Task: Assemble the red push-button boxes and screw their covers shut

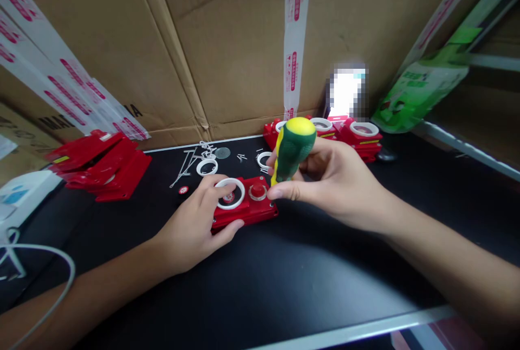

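Observation:
A small red box (252, 218) lies on the black table, bearing a white ring (242, 194) and a round red knob (257, 191). My left hand (189, 225) grips its left end, with a finger at the ring and the thumb along the near side. In my right hand (345, 185) is a screwdriver with a green and yellow handle (294, 147), closed in the fingers and tilted over the box's right end. Its tip is hidden, so contact with a screw cannot be made out.
Behind the box lie loose white rings (207, 167), small screws (241, 157) and thin metal rods (183, 167). Stacked red housings (109, 171) stand left. More red boxes (368, 147), a lit phone (345, 92) and a green pouch (424, 90) are near the cardboard (239, 41). A white cable (69, 263) loops left.

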Action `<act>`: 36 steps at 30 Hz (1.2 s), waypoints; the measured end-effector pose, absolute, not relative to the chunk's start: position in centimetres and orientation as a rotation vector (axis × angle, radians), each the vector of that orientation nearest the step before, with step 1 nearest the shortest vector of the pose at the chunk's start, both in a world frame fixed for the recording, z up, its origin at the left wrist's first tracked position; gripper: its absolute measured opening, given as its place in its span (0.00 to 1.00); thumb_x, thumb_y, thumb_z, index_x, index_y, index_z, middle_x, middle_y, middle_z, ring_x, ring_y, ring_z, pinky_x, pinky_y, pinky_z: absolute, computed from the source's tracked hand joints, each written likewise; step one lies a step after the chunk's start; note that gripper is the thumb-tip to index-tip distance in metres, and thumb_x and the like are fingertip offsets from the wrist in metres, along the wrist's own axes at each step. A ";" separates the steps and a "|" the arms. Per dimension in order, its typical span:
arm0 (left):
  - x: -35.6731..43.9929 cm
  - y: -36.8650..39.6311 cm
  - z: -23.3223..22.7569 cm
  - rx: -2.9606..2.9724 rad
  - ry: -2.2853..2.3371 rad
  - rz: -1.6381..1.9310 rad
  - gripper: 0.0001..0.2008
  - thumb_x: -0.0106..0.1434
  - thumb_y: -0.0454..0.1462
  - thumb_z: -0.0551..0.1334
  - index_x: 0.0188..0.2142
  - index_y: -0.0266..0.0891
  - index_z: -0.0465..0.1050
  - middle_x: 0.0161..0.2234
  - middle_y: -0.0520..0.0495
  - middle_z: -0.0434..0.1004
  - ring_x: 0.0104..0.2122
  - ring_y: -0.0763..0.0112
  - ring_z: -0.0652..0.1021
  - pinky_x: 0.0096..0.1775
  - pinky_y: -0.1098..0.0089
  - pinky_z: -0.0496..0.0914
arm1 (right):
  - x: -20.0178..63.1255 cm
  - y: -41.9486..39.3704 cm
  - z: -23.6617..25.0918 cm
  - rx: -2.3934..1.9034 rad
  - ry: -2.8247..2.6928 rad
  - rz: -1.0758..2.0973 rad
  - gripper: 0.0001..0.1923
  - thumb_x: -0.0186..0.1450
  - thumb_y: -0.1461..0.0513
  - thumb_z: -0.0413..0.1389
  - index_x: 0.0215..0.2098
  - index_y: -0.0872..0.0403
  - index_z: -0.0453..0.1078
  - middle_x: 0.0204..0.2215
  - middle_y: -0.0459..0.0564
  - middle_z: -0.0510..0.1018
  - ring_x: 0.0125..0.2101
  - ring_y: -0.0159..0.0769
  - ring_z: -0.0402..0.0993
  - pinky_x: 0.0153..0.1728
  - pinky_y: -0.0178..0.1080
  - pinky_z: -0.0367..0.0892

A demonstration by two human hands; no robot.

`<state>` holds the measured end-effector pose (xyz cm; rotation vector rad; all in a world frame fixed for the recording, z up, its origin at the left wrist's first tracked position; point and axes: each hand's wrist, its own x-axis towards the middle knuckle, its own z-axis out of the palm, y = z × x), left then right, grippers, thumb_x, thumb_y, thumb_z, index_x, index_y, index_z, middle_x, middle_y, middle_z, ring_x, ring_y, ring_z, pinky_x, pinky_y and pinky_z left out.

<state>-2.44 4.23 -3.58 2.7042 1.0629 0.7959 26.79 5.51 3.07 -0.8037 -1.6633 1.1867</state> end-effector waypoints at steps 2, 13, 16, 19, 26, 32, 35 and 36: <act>-2.4 4.2 -3.6 2.702 1.065 0.790 0.27 0.77 0.39 0.64 0.69 0.47 0.55 0.64 0.35 0.67 0.62 0.48 0.77 0.60 0.48 0.78 | 26.8 5.5 3.3 -0.799 -1.685 1.201 0.20 0.58 0.59 0.81 0.44 0.52 0.84 0.34 0.44 0.83 0.27 0.29 0.70 0.27 0.34 0.68; -2.5 4.3 -3.6 2.683 1.071 0.776 0.26 0.77 0.39 0.65 0.69 0.47 0.56 0.66 0.34 0.66 0.63 0.46 0.77 0.60 0.45 0.78 | 29.1 6.3 5.2 -0.522 -1.818 1.438 0.15 0.77 0.61 0.66 0.60 0.55 0.78 0.53 0.54 0.88 0.24 0.23 0.75 0.35 0.36 0.78; -2.6 4.3 -3.7 2.684 1.067 0.780 0.27 0.77 0.39 0.65 0.68 0.47 0.56 0.66 0.33 0.66 0.63 0.45 0.77 0.60 0.45 0.78 | 29.0 6.4 4.9 -0.523 -1.816 1.416 0.14 0.77 0.62 0.66 0.59 0.57 0.78 0.51 0.54 0.88 0.26 0.24 0.77 0.36 0.35 0.78; -2.6 4.3 -3.7 2.692 1.069 0.778 0.27 0.76 0.39 0.66 0.68 0.46 0.57 0.66 0.34 0.66 0.63 0.45 0.77 0.60 0.46 0.78 | 28.6 6.4 4.8 -0.509 -1.777 1.401 0.14 0.76 0.62 0.67 0.58 0.57 0.78 0.49 0.53 0.88 0.26 0.24 0.76 0.32 0.33 0.77; -2.4 4.2 -3.5 2.702 1.072 0.774 0.24 0.78 0.40 0.64 0.68 0.46 0.57 0.64 0.35 0.66 0.62 0.47 0.77 0.60 0.47 0.78 | 27.6 5.9 4.5 -0.602 -1.634 1.396 0.29 0.65 0.61 0.77 0.60 0.56 0.75 0.43 0.49 0.85 0.27 0.27 0.73 0.24 0.31 0.73; -2.3 4.2 -3.3 2.716 1.064 0.770 0.26 0.77 0.39 0.64 0.68 0.47 0.56 0.64 0.35 0.67 0.63 0.46 0.77 0.61 0.46 0.78 | 26.6 5.5 3.6 -0.734 -1.554 1.211 0.26 0.55 0.57 0.83 0.47 0.50 0.81 0.34 0.45 0.78 0.30 0.33 0.71 0.27 0.34 0.71; -2.4 4.2 -3.3 2.712 1.061 0.761 0.26 0.77 0.39 0.64 0.69 0.47 0.55 0.65 0.35 0.66 0.64 0.46 0.76 0.62 0.46 0.77 | 26.5 5.4 3.4 -0.738 -1.551 1.202 0.23 0.55 0.56 0.83 0.44 0.50 0.82 0.39 0.48 0.81 0.34 0.35 0.75 0.28 0.35 0.71; -2.5 4.2 -3.3 2.707 1.057 0.760 0.26 0.78 0.39 0.64 0.69 0.47 0.55 0.65 0.35 0.66 0.64 0.46 0.76 0.62 0.46 0.77 | 26.6 5.4 3.4 -0.736 -1.569 1.212 0.22 0.56 0.56 0.82 0.45 0.50 0.83 0.40 0.49 0.82 0.35 0.36 0.76 0.29 0.34 0.72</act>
